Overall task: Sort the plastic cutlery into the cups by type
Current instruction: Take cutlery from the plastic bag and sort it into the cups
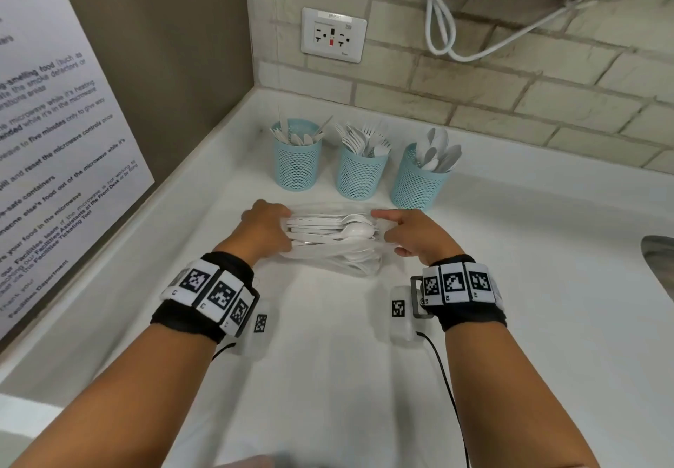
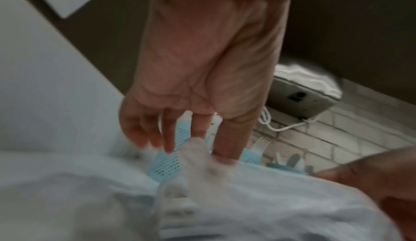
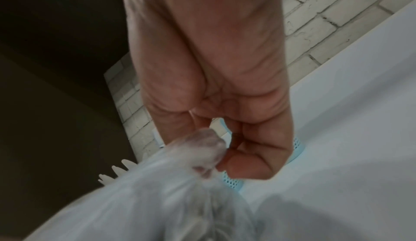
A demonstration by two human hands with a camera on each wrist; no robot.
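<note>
Between the two hands, on the white counter [image 1: 510,285], lies a clear plastic bag of white cutlery [image 1: 333,239], its long axis running left to right and the spoon bowls toward the right end. The left hand [image 1: 266,228] grips the left end; the right hand [image 1: 415,236] pinches the film at the right end. Both hands are equally near the bag. Three blue mesh cups [image 1: 359,174] stand just beyond it, holding knives, forks and spoons from left to right. Both wrist views are blurred. The bag's opening and its full contents cannot be made out through the film.
</note>
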